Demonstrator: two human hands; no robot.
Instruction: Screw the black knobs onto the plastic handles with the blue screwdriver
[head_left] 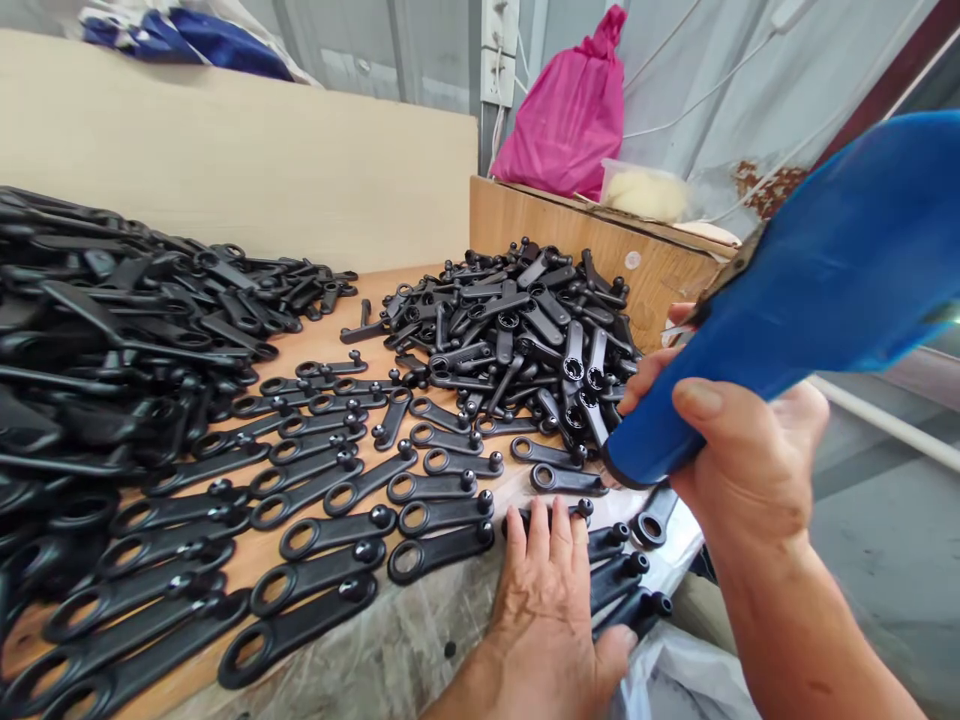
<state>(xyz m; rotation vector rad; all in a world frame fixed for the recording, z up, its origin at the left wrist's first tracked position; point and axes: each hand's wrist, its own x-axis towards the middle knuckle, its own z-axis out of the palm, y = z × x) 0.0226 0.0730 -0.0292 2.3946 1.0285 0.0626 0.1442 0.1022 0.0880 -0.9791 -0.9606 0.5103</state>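
My right hand (750,470) is wrapped round a blue hand-held tool (817,280), thick and rounded at the top, with a narrower dark-rimmed end pointing down at the table. Its exact kind does not show. My left hand (541,590) lies palm down with fingers outstretched over a black crank handle (583,509), which it partly covers. Just right of that hand lie several more black crank handles (619,578), knobs to the right. Rows of similar crank handles (315,610), each with a ring at one end and a knob at the other, spread to the left.
A heap of black crank handles (510,320) lies at the back, against a wooden board (585,225). Another large pile (97,340) fills the left side. Clear plastic sheeting (352,660) covers the front edge. Behind stand a pink bag (570,110) and wall sockets (498,50).
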